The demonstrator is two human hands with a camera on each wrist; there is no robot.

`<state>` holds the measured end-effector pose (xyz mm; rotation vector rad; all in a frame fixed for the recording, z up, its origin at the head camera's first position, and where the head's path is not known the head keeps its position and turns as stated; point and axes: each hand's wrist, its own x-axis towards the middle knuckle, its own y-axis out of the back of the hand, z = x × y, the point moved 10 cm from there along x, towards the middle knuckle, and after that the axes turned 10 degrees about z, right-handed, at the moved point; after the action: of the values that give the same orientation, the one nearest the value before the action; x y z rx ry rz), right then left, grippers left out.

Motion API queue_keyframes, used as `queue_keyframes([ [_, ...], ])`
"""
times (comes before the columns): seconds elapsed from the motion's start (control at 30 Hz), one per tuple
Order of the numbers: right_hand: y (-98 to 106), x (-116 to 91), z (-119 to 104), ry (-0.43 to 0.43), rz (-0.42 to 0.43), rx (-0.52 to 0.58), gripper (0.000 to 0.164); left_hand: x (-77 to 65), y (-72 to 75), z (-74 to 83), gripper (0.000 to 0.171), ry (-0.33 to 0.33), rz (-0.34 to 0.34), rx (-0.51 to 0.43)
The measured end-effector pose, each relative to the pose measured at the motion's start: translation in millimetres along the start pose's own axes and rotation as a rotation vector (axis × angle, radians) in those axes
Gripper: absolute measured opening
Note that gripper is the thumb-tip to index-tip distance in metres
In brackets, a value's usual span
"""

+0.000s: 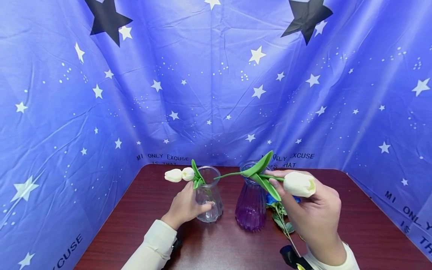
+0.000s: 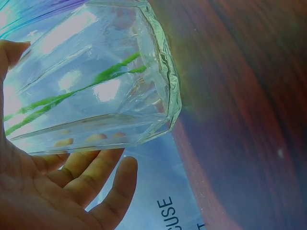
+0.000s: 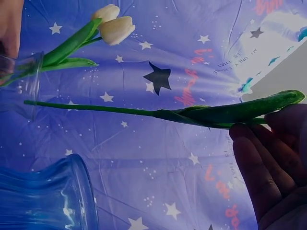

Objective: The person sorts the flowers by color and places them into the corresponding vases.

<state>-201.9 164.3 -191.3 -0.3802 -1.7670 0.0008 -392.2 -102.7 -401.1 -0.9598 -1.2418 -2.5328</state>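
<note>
A clear glass vase (image 1: 216, 198) stands upright on the table, and my left hand (image 1: 183, 206) holds it round its left side, thumb across the front. Two white tulips (image 1: 179, 174) lean out of it to the left. Their green stems (image 2: 72, 91) show through the glass in the left wrist view. My right hand (image 1: 320, 215) pinches a third white tulip (image 1: 299, 184) by the stem close under its bloom. That tulip lies nearly level, leaves (image 3: 225, 111) near the fingers, its stem tip overlapping the clear vase's mouth in the right wrist view.
A ribbed purple vase (image 1: 250, 213) stands just right of the clear one, under the held stem. Behind the right hand, a blue flower (image 1: 272, 200) with green leaves lies on the dark red table (image 1: 209, 251). A starry blue cloth (image 1: 209, 93) encloses the table.
</note>
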Motion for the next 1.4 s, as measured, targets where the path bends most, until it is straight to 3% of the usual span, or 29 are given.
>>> queue_keyframes([
  [0.63,-24.1,-15.2,-0.3,0.056,-0.126,-0.001,0.021,-0.1,1.1,1.5,0.076,-0.018,0.008,-0.017],
  [1.4,-61.6,-40.4,11.1,0.144,-0.326,-0.151,0.02,-0.2,-0.1,0.3,0.076,-0.01,0.003,0.009],
])
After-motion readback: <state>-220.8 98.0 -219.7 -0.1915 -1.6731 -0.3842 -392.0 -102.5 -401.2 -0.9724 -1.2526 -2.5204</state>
